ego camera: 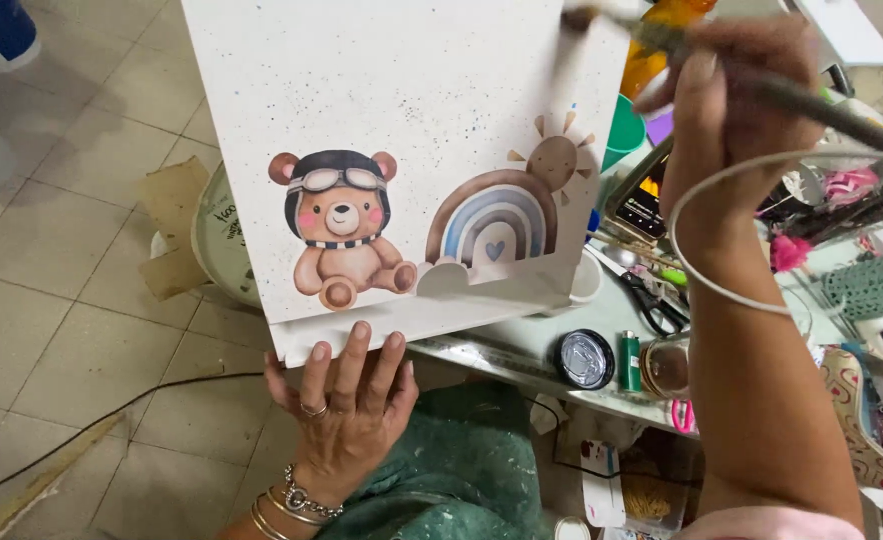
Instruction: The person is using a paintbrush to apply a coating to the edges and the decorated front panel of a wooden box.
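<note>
Head view: you hold a white painted board (412, 110) upright over the worktop (522, 350).
Board: bear and rainbow pictures; likely stiff, light, wet paint smears.
Left hand (347, 405): fingers spread, gripping its lower edge; keep hold there.
Right hand (732, 110): clenched on a paintbrush (762, 85) at the top.
Nearby: scissors (652, 300), green lighter (629, 360).

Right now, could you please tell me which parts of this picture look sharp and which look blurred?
In the head view, the white speckled board with a teddy bear and rainbow print and the left hand under its lower edge look sharp; the right hand and its thin dark brush are smeared by motion blur; the light is soft and even, without harsh glare.
</note>
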